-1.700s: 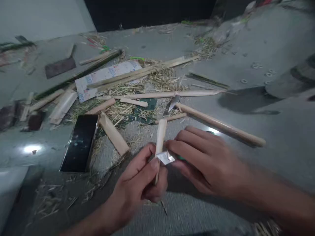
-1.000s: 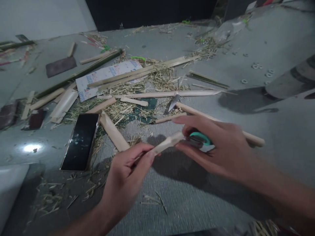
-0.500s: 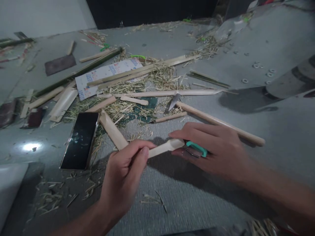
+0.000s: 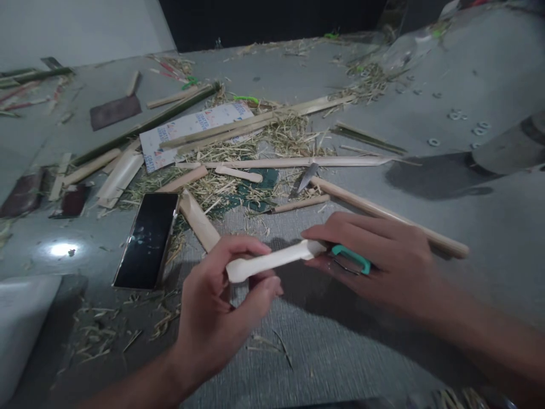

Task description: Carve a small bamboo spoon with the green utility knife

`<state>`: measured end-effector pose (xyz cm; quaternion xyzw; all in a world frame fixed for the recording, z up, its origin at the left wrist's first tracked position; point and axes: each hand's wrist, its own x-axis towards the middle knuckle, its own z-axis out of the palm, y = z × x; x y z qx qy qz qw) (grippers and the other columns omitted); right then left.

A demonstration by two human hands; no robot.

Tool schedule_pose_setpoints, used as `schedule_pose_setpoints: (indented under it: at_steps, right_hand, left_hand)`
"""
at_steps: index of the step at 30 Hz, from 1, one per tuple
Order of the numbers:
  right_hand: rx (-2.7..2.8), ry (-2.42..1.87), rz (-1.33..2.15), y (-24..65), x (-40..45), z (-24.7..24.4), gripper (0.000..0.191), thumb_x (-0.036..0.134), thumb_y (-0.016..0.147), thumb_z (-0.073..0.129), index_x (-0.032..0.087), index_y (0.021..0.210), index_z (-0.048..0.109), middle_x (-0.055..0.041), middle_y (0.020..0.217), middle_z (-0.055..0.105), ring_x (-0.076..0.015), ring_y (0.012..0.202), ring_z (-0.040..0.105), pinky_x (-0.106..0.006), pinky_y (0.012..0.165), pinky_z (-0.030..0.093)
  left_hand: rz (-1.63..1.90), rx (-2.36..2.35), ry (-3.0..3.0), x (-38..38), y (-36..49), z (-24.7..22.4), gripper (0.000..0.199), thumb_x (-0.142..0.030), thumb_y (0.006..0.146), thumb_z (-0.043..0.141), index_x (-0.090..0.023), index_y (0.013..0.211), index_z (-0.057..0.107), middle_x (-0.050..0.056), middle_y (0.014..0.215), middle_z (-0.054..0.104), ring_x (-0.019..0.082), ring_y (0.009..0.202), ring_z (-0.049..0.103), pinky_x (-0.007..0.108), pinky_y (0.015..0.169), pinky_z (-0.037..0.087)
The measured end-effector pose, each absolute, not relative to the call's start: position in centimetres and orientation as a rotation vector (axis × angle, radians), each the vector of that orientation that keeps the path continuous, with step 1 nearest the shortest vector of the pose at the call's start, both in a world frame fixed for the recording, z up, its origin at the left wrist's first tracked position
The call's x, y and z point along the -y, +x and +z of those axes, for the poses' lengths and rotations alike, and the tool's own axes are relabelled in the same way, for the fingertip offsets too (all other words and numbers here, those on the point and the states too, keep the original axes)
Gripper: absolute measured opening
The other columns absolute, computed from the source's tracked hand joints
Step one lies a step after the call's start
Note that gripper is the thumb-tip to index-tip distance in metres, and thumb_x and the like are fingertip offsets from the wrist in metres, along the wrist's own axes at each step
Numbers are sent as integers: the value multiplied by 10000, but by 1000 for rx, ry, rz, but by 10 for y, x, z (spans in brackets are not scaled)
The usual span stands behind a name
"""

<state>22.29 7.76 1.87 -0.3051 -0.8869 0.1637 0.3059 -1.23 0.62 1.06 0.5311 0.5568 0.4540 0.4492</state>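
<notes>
From here I see the left hand loosely parted around one end of a pale wooden piece; the right hand pinches the other end, teal-handled tool in its grip. Beyond lie a phone, then shavings.

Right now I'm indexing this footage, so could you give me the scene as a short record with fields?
Left hand: fingers spread around one end of the pale piece
Right hand: at the piece's other end, with a teal-edged object in its grasp
Piece: narrow middle, wider ends
Phone: screen dark
Printed sheet: partly under long strips
</notes>
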Motion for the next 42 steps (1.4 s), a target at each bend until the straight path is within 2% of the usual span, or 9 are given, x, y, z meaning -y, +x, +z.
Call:
schedule_pose_setpoints:
  at_steps: [6,9,17,29,33,37,39,42]
  right_hand:
    - [2366,-718,453,220,-71,20,55,194,1013,684,170,1059,703,-12,855,713,-117,711,598,-238,622,430]
    - [2364,-702,521,220,-69,20,75,210,1033,662,152,1031,710,-16,834,698,-110,700,579,-237,621,420]
    - [2391,-694,579,219,-69,23,87,189,1051,623,170,1013,698,-6,829,679,-106,689,556,-243,619,413]
    - [2412,-585,588,217,-67,22,61,208,1057,631,168,1026,665,-3,823,634,-120,689,537,-256,611,413]
    - [2432,-566,555,218,-67,19,87,239,1025,691,166,985,666,6,807,612,-121,684,522,-271,602,384]
    - [2436,-560,570,217,-68,20,56,196,1007,692,165,967,667,5,801,613,-121,677,506,-278,598,367]
    - [2441,-565,578,217,-69,22,50,194,1019,668,170,975,663,-3,813,629,-124,687,517,-276,602,375]
    - [2447,-583,604,219,-70,25,73,216,1057,620,186,1003,658,-7,833,649,-124,699,543,-266,616,402]
  left_hand:
    - [1063,-1336,1346,-10,-11,17,141,-187,855,836,-254,972,793,-21,783,815,148,650,771,212,601,571]
    - [1090,-1315,1310,-9,-10,17,157,-175,833,862,-266,954,819,-27,811,827,139,682,783,193,631,586]
    - [1072,-1187,1232,-11,-11,15,202,-132,826,860,-269,972,832,-18,829,834,144,715,794,181,652,628]
    - [1020,-1295,1499,-12,-12,16,117,-194,826,854,-245,929,835,16,853,823,147,688,745,204,607,588]
    - [1053,-1249,1462,-13,-11,14,139,-161,816,841,-263,910,835,-13,826,821,135,707,755,193,659,603]
    - [1071,-1239,1439,-13,-12,13,175,-147,816,835,-288,919,845,-30,856,838,136,741,773,192,696,616]
    - [1046,-1268,1472,-13,-13,14,184,-136,799,839,-281,911,850,-19,857,841,147,731,777,192,652,605]
    - [1000,-1336,1509,-13,-16,17,163,-156,788,849,-266,908,856,-1,798,828,139,588,721,190,487,516]
